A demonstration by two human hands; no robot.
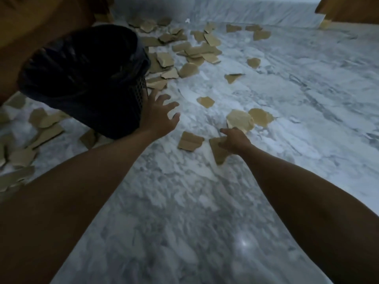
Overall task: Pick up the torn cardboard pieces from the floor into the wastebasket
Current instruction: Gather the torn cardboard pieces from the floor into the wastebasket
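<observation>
Glossy marble floor [287,99]; matt cardboard pieces [190,141]; wastebasket [139,93] seemingly plastic mesh.

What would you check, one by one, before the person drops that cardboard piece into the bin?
1. Right hand has a hold on the cardboard piece: ok, fingers closed on its edge.
2. Piece lifted off the marble floor: cannot tell, it looks tilted but may still touch.
3. Left hand free to steady the wastebasket: ok, open and empty beside its mesh wall.
4. Wastebasket mouth open, liner in place: ok, the dark bag covers the rim.
5. Room inside the wastebasket: cannot tell, too dark.
6. More pieces left on the floor: not ok, many remain, including the folded piece between the hands.
</observation>
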